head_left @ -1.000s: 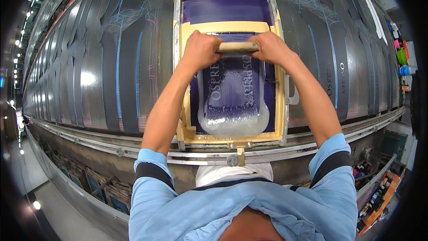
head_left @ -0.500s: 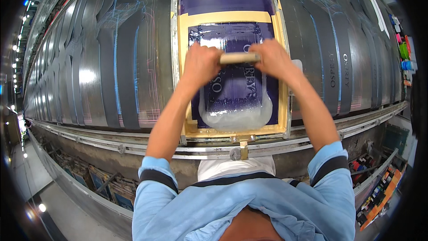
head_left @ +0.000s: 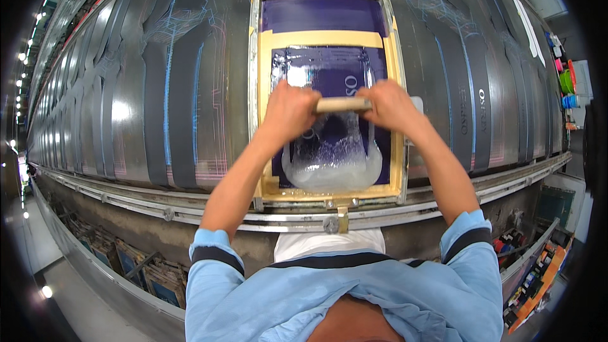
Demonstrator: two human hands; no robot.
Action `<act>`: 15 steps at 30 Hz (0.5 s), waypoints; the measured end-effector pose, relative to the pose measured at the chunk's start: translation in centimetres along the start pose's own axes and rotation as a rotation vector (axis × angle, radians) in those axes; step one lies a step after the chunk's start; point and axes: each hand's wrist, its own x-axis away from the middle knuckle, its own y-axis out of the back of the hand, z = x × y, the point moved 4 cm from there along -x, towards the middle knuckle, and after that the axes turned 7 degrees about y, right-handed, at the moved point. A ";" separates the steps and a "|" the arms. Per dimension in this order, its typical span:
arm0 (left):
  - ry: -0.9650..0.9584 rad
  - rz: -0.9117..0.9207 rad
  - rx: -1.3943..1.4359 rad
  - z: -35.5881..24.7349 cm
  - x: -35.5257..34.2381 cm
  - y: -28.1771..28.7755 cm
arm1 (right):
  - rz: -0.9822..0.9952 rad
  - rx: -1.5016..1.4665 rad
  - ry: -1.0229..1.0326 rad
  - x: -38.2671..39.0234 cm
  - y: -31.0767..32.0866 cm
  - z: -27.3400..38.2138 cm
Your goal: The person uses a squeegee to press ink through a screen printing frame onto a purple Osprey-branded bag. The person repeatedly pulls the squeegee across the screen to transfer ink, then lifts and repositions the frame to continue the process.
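My left hand [head_left: 291,111] and my right hand [head_left: 391,107] are both closed on the ends of a squeegee's pale wooden handle [head_left: 342,104]. The squeegee crosses the middle of a screen printing frame [head_left: 255,88], metal-edged with dark purple mesh [head_left: 323,14] and a border of yellowish tape [head_left: 322,40]. Between the squeegee and the frame's near end, glossy whitish, translucent ink [head_left: 339,177] lies in a thick U-shaped pool. Some lettering shows through the mesh beside the handle. My fists and the handle hide the squeegee's blade.
Dark fabric strips [head_left: 158,101] with blue and pink lines lie along the long printing table on both sides of the frame. A metal rail [head_left: 196,215] runs along its near edge, with a brass-coloured stop [head_left: 342,219] by the frame. An orange shelf [head_left: 538,285] stands lower right.
The whole view has shifted a little. Both hands and the squeegee sit slightly nearer me on the screen, and the lettering below the handle is now mostly covered.
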 end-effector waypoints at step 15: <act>0.116 0.075 0.042 7.3 -13.1 -0.1 | 0.102 -0.218 -0.165 -11.1 1.4 -10.7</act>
